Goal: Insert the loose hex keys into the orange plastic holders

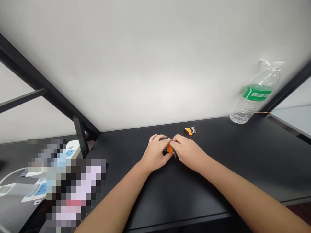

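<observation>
An orange holder with metal bits (170,149) is between my two hands, low over the black table (167,197). My left hand (155,152) grips it from the left, with the thumb below and fingers above. From the right, my right hand (186,150) pinches its upper right side, fingers bent. Parts of the holder are hidden by my fingers. A second orange holder (189,130) with a row of thin metal bits lies on the table, just beyond my right hand.
A clear plastic bottle with a green label (258,93) stands at the back right against the white wall (155,64). Black metal frame bars (55,97) rise at left. White power strips (73,149) and blurred items lie at the far left.
</observation>
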`<action>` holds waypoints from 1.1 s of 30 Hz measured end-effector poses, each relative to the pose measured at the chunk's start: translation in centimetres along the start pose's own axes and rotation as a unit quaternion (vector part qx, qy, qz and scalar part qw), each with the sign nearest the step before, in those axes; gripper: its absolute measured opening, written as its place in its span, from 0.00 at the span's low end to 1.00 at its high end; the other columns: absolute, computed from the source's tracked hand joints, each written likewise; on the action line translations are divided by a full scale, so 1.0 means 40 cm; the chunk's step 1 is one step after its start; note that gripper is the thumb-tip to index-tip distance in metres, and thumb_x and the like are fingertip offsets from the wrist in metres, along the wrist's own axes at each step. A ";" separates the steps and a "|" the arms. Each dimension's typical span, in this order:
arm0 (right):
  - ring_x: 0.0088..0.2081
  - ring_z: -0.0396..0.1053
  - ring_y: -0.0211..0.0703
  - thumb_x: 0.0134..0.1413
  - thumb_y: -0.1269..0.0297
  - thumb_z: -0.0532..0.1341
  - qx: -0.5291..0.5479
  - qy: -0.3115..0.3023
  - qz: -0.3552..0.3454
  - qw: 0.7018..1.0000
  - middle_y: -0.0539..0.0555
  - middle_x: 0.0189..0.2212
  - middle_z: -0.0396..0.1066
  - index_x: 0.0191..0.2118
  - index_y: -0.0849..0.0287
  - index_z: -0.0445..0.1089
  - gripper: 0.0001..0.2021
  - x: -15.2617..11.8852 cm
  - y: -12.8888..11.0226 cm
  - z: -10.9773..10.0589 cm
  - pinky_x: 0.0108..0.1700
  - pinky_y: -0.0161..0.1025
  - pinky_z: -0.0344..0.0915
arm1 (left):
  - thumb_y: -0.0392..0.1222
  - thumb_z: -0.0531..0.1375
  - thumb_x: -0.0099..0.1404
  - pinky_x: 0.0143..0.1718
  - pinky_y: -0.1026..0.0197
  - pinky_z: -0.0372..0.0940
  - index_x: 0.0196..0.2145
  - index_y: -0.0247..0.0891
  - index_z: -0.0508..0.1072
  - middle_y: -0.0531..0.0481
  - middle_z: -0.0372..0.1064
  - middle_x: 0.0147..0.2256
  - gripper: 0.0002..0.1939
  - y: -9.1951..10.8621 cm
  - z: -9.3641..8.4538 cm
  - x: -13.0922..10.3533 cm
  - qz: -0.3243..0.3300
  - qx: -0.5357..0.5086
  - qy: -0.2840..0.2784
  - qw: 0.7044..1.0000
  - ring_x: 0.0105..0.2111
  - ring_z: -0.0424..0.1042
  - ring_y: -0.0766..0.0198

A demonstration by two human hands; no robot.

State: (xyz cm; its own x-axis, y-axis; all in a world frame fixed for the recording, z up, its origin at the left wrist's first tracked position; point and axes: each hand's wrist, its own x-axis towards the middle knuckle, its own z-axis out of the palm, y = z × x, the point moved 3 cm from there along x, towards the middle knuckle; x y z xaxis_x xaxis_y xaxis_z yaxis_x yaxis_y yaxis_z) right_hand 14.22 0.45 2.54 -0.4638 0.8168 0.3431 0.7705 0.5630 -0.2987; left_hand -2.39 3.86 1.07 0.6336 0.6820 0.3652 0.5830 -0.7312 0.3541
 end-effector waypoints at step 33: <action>0.38 0.71 0.45 0.59 0.60 0.63 -0.003 -0.127 0.194 0.973 0.55 0.41 0.73 0.39 0.57 0.72 0.07 0.004 0.163 0.008 0.35 0.38 0.58 | 0.33 0.65 0.61 0.60 0.44 0.66 0.55 0.43 0.70 0.46 0.76 0.53 0.25 -0.035 0.013 -0.005 -0.065 -0.082 0.089 0.990 0.53 0.74 0.52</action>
State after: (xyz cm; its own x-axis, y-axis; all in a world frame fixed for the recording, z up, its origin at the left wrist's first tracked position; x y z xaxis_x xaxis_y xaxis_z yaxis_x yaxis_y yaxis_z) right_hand 19.03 4.28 0.34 -0.2294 0.9730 -0.0257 0.9114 0.2054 -0.3566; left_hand -3.08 4.75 0.07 0.4500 0.7723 0.4484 0.5536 -0.6352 0.5385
